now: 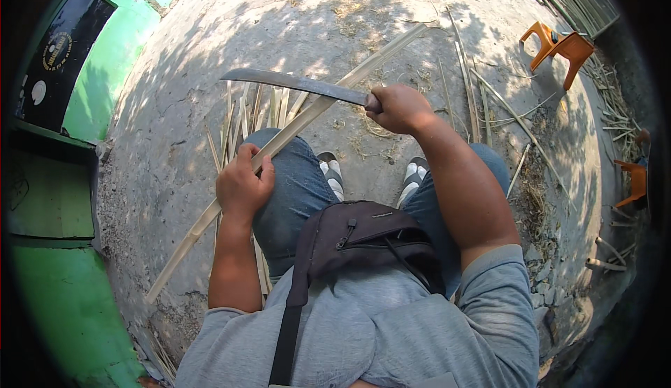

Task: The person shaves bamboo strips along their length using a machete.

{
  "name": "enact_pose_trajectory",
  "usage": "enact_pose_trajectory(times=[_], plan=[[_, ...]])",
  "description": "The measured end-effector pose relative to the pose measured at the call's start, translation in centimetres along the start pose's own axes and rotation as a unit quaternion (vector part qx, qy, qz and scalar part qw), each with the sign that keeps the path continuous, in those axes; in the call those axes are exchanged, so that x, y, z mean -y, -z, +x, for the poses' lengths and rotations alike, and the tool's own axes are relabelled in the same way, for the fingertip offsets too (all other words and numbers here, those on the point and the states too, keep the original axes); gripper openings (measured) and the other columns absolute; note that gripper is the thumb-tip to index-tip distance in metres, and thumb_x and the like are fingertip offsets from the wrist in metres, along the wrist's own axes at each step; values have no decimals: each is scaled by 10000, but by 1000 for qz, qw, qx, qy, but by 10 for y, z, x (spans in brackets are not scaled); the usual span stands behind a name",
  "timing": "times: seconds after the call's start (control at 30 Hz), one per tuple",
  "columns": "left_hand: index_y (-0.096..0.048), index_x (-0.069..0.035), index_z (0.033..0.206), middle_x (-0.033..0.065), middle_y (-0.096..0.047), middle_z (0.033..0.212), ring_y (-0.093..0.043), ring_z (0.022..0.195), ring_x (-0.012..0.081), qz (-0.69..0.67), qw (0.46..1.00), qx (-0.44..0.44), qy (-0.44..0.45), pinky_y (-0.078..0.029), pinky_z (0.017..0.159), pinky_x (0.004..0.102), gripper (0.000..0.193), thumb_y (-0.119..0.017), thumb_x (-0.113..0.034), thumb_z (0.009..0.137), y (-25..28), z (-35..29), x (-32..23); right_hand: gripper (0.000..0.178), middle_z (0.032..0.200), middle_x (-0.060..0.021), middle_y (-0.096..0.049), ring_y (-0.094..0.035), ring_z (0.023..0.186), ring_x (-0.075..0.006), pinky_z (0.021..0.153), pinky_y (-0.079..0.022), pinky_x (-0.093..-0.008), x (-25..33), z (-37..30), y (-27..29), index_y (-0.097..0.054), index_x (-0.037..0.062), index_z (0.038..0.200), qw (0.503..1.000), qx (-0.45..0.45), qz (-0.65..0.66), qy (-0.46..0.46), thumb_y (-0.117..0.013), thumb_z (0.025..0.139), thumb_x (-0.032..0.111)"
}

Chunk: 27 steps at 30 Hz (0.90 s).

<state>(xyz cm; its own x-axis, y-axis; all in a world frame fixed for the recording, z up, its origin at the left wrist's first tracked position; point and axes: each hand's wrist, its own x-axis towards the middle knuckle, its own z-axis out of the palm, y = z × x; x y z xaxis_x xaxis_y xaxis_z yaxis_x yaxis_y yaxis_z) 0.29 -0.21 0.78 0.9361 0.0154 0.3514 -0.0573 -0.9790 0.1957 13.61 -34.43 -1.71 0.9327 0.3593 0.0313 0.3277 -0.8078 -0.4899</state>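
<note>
My right hand (pixel 400 110) is closed round the handle of a machete (pixel 293 80). Its long, slightly curved blade points left and lies across a pale bamboo strip (pixel 370 63). That strip slants from the lower left, over my left knee, to the upper right. My left hand (pixel 246 182) grips the strip below the blade, with the thumb on its upper face. Beside my left leg, more split bamboo strips (pixel 234 119) lie in a bundle on the ground, partly hidden by my knee and arm.
Loose bamboo strips (pixel 517 119) and shavings are scattered over the concrete ground at the right. An orange plastic stool (pixel 574 51) lies tipped over at the far right, with another orange piece (pixel 631 183) nearer. A green wall (pixel 63 304) runs along the left. A black bag (pixel 360 238) rests on my lap.
</note>
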Motion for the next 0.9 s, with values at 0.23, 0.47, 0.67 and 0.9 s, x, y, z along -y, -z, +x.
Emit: enact_pose_trajectory(times=[0.23, 0.47, 0.67, 0.9], plan=[[-661, -146, 1082, 161, -734, 781, -734, 737, 421, 1, 1000, 8, 9, -575, 671, 542, 253, -695, -352, 939, 1, -1, -3, 228, 904, -156, -748, -720, 900, -400, 786, -552, -517, -5, -1, -6, -709, 104, 960, 1000, -7, 15, 7, -779, 894, 310], [-657, -149, 1073, 157, -733, 782, -733, 737, 419, 8, 1000, 0, 7, -572, 668, 541, 246, -694, -352, 940, 1, -3, -2, 210, 1092, -104, -786, -737, 1073, -337, 932, -574, -466, 11, -3, 5, -777, 161, 1070, 998, 53, -1, -39, -736, 933, 315], [-652, -154, 1074, 157, -726, 777, -731, 737, 419, 19, 1000, 0, 8, -568, 668, 549, 246, -693, -355, 939, -2, -1, -3, 280, 972, -161, -767, -730, 956, -400, 835, -568, -507, -1, -1, -6, -728, 104, 1027, 1000, 14, -9, -15, -783, 900, 347], [-653, -153, 1079, 164, -726, 774, -728, 730, 424, 15, 1000, -6, 2, -566, 670, 555, 251, -689, -360, 941, -3, -2, 0, 284, 957, -167, -764, -731, 938, -405, 819, -569, -514, 0, 0, -5, -734, 117, 1037, 1000, 16, -8, -12, -779, 902, 362]])
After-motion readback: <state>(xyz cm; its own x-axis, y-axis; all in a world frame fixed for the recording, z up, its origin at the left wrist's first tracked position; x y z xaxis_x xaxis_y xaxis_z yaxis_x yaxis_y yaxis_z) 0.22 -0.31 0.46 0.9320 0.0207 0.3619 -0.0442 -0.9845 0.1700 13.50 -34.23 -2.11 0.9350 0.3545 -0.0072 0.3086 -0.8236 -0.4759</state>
